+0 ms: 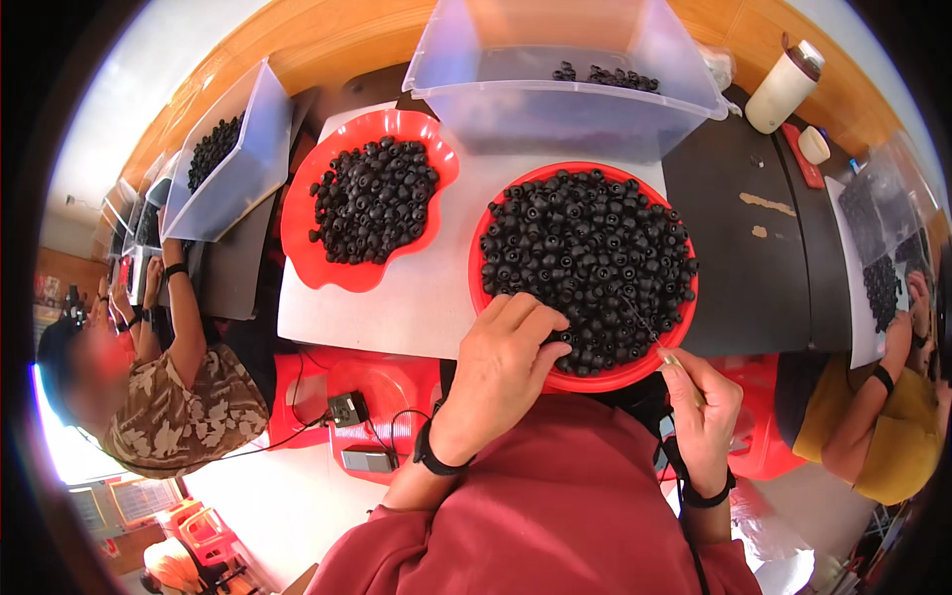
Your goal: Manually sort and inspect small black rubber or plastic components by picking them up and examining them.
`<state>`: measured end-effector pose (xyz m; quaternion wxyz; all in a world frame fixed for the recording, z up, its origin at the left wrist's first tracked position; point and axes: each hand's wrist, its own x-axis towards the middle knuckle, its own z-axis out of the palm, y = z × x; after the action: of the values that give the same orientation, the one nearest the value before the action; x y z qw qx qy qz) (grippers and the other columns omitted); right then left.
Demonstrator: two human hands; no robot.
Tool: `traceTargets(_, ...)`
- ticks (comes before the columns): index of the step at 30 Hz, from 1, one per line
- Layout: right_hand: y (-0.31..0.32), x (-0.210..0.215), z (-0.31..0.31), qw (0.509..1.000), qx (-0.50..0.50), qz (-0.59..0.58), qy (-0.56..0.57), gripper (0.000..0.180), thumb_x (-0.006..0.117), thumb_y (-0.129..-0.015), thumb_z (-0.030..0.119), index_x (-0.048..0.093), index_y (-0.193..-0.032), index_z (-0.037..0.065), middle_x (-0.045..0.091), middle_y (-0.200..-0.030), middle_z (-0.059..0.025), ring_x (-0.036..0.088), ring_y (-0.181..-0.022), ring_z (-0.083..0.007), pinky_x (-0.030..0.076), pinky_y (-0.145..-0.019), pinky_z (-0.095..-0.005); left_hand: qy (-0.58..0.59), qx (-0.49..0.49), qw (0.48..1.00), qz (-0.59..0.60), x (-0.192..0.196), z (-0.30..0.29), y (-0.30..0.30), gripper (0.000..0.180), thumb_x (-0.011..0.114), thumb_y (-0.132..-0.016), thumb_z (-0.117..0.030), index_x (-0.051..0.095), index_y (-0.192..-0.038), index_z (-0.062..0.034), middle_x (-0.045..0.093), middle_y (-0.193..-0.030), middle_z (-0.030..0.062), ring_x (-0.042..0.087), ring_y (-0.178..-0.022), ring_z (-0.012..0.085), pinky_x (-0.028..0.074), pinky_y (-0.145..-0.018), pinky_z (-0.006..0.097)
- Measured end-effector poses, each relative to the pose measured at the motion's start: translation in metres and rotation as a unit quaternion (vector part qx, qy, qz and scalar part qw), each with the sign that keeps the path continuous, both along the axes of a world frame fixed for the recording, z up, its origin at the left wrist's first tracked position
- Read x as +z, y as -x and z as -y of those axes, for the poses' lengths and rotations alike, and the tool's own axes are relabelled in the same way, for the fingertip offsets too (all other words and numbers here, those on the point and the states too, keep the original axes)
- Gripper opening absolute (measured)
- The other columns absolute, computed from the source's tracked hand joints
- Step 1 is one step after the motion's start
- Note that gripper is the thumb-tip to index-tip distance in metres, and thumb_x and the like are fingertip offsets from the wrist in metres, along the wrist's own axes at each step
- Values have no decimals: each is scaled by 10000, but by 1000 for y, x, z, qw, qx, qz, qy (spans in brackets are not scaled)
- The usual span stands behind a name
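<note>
In front of me a round red bowl [476, 268] is heaped with black beads [585, 258], small and rounded with holes. My left hand [506, 362] reaches over its near left rim, fingers bent at the beads, thumb and forefinger a little apart; I see nothing held between them. At the near right rim, my right hand [704, 402] pinches a thin needle-like metal tool [647, 325] between thumb and forefinger, its far end down among the beads. Too fine to make out is whether any bead sits on it. Something pale shows under the right fingers.
A scalloped red tray [302, 218] with more beads stands left. Behind is a clear plastic bin [575, 114] with a few clusters. Another bin [243, 178], a white bottle [783, 89] and a small cup [813, 146] flank the workplace. People sit left and right.
</note>
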<state>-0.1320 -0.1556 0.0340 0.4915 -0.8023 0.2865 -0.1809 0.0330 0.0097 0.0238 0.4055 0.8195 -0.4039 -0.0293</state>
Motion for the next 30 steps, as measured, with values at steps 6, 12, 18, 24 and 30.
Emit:
traceTargets(6,-4,-5,-5,999,15,20,26,208,716,-888,137,695,-1014,-27,693,-769,-68,564,-600,-61,420,-526,-213,-63,-39,996,44,-1,10,0,264,734,-722,-52,611,-957,-58,566,-872,74,550,-832,282,431,-727,391)
traceTargets(12,-6,-5,-1,998,21,35,44,204,713,-892,145,695,-1003,-26,689,-755,-66,555,-579,-54,399,-495,-213,-57,-33,997,51,-1,13,5,308,749,-704,-48,621,-984,-35,595,-869,92,571,-819,297,460,-724,398)
traceTargets(18,-6,-5,-2,998,33,42,32,206,713,-892,142,692,-1005,-29,688,-752,-70,557,-569,-61,396,-490,-210,-60,-16,996,69,-7,10,10,237,751,-699,-44,653,-915,-33,588,-862,82,568,-817,291,468,-725,388)
traceTargets(24,-5,-7,-1,997,38,55,29,214,713,-892,137,688,-1008,-40,693,-767,-80,568,-578,-65,415,-498,-206,-32,-20,996,82,-8,12,8,196,749,-710,-36,681,-893,-37,617,-905,85,597,-839,291,488,-735,365)
traceTargets(30,-6,-2,-2,997,54,55,10,214,717,-884,111,679,-1021,-49,703,-792,-103,626,-630,-87,469,-524,-218,183,-20,893,-410,5,4,7,172,581,-965,-75,593,-1104,25,660,-1020,95,643,-868,148,504,-757,272)
